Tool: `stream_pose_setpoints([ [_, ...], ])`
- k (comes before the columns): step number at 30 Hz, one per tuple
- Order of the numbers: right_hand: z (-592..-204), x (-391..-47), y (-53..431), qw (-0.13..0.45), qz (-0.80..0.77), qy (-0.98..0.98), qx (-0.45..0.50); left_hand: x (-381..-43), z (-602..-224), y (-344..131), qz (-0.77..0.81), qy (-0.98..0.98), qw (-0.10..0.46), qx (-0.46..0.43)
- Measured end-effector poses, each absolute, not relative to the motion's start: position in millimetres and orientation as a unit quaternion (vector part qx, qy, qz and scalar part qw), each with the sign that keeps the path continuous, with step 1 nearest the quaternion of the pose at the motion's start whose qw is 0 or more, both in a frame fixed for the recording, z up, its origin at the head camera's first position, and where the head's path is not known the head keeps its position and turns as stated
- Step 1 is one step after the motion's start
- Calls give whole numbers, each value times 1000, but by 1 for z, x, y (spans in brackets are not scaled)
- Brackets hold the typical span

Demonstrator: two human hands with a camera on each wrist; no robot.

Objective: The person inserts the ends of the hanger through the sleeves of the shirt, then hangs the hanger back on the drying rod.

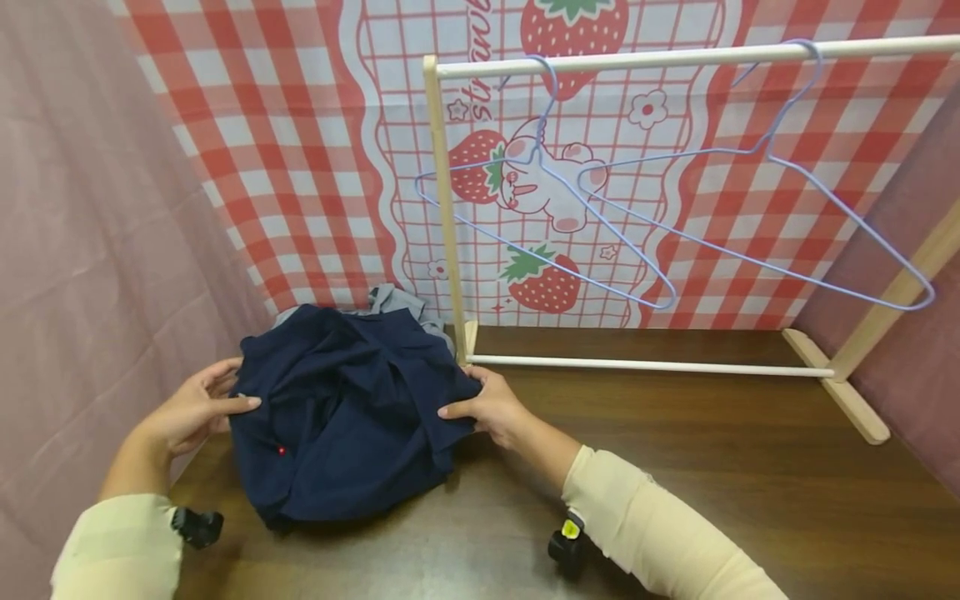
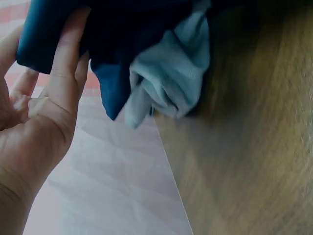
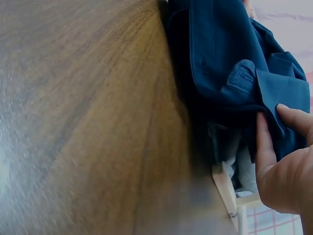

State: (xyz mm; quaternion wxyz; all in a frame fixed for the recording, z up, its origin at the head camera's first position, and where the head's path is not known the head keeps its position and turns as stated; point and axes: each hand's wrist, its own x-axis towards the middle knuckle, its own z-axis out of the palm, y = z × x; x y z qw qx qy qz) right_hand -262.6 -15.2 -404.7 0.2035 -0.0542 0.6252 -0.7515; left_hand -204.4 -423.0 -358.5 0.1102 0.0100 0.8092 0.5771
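A crumpled navy blue shirt (image 1: 352, 417) is held up a little over the table, a small red spot showing near its lower left. My left hand (image 1: 191, 408) pinches its left edge, thumb in front and the other fingers partly behind the cloth. On the opposite side my right hand (image 1: 491, 408) grips the edge between thumb and fingers. The right wrist view shows that hand (image 3: 288, 166) holding a stitched flap of the shirt (image 3: 220, 49). Grey cloth (image 1: 405, 302) lies behind the shirt, also seen as a bunched grey piece (image 2: 171, 73) in the left wrist view.
A wooden rack (image 1: 442, 208) stands at the back right of the brown table (image 1: 637, 483). From its white top bar (image 1: 675, 58) hang two lilac wire hangers, one left (image 1: 600, 217) and one right (image 1: 840, 192). A checked strawberry cloth (image 1: 277, 133) covers the back; a pink curtain (image 1: 90, 250) hangs left.
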Motion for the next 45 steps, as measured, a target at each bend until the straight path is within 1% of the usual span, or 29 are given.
stream_pose_setpoints([
  [6,-389,-264,-8,199,-742,636,-73,-204,-352,-415,594,802,62,32],
  [16,-363,-278,12,177,-717,663,-121,-204,-342,-400,668,738,14,89],
  [22,-352,-281,28,154,-679,706,-129,-204,-338,-388,686,716,-17,127],
  [28,-341,-282,46,146,-662,724,-129,-203,-330,-375,694,704,-25,149],
  [35,-331,-280,68,138,-646,738,-140,-202,-324,-357,689,704,-54,161],
  [37,-330,-280,75,137,-642,741,-144,-202,-324,-352,694,697,-56,171],
  [45,-339,-282,105,96,-611,770,-157,-204,-330,-329,707,674,-60,207],
])
